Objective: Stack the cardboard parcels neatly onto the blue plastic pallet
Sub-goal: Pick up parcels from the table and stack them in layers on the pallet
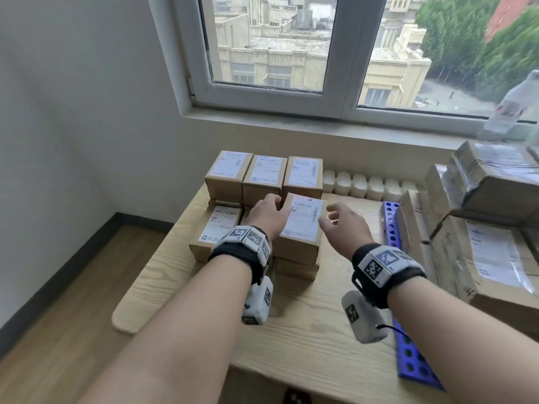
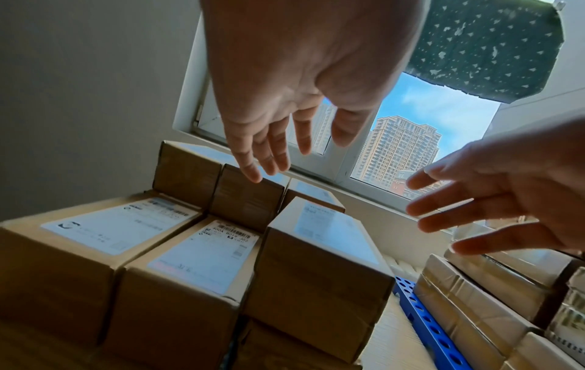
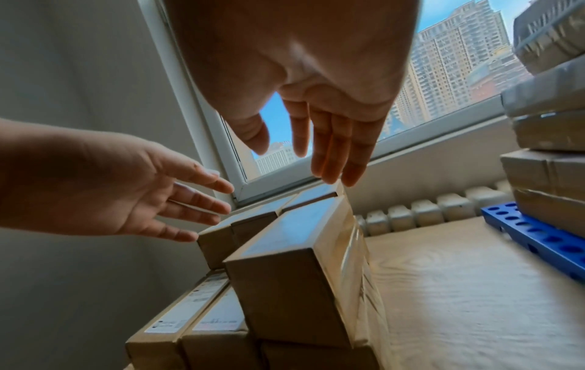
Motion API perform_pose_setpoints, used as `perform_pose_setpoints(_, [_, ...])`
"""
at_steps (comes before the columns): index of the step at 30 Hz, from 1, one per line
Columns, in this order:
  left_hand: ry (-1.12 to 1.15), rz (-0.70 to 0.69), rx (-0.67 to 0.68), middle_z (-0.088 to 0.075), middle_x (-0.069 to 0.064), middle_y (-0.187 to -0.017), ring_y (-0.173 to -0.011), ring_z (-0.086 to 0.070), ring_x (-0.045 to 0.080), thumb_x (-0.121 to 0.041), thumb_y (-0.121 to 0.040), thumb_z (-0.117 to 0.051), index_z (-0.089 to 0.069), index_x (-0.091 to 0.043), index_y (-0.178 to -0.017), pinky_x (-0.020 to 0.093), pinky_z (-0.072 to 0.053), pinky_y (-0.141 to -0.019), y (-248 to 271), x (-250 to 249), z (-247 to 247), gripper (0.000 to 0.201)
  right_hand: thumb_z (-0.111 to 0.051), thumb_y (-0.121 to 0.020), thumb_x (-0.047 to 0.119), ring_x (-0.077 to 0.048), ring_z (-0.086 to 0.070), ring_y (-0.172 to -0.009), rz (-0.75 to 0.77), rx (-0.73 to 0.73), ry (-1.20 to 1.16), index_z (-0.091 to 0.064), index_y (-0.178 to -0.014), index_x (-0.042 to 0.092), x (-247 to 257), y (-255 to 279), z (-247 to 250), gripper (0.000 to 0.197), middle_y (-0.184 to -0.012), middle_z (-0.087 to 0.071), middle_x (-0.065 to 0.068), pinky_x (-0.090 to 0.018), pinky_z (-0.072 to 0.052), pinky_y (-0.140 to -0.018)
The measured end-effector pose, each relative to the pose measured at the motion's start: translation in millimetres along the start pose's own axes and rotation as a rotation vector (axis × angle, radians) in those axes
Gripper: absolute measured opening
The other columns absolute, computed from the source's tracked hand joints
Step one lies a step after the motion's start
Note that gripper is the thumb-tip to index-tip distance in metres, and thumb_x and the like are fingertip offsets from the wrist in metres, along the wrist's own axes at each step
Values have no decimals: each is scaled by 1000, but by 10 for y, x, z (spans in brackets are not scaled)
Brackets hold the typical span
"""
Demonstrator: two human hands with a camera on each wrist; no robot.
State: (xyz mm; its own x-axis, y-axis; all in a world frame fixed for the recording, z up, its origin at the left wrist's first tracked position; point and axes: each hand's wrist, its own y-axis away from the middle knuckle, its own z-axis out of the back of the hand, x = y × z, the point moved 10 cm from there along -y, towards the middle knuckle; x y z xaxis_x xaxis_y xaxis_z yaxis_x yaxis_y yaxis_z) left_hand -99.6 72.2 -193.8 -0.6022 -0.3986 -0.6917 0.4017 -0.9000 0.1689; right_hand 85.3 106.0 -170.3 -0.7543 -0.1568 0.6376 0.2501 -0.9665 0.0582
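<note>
The top parcel (image 1: 302, 221) sits at the right near corner of the parcel stack on the wooden table (image 1: 291, 316), one layer higher than the two labelled parcels to its left, and its long axis runs near to far, away from the person. It lies directly ahead of and between the two hands. The left hand (image 1: 267, 214) is over the far left part of this parcel, fingers straight and spread, and the left wrist view shows them just above the boxes and holding nothing. The right hand (image 1: 342, 221) hovers at the parcel's right long edge, fingers loosely extended with thumb and fingers apart, also empty; from the right wrist view the fingertips hang above the far right corner, and I cannot tell whether any touch the cardboard. The two hands look about equally near, one to each long side, so a two-handed squeeze across the short width seems the natural grasp. The blue pallet (image 1: 408, 316) lies on the right of the table, a long perforated strip running near to far, with wrapped cardboard parcels (image 1: 481, 228) already piled on it, well to the right of the top parcel, so the carry would go rightward
</note>
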Motion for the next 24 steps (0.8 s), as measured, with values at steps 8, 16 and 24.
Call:
perform_pose_setpoints(8, [39,79,120,-41,7,-151,-134,-44,26,-40,-98,-49,-35,-18,-149,42,-38,-110,-502,152,-275,57,-51,-98,36,-23,-55,-120,-153,75,-50,-43,-140,14,-359,-386,-314,48,-136,-55,-8,-32,-42,-91])
perform_pose_setpoints(16, [92,199,245,-39,11,-152,-134,-45,28,-47,-98,-48,-28,-13,-152,39,-40,-108,-895,338,-561,67,-48,-99,37,-24,-55,-120,-269,161,-112,-41,-143,13,-519,-741,-623,50,-137,-56,-8,-27,-39,-83])
perform_pose_setpoints(24, [182,259,372,-56,11,-135,-117,-59,29,-50,-95,-52,-38,-8,-143,45,-49,-101,-957,488,-782,66,-50,-94,49,-25,-61,-112,-365,155,-269,-35,-146,20,-605,-756,-793,61,-136,-57,-6,-49,-52,-93])
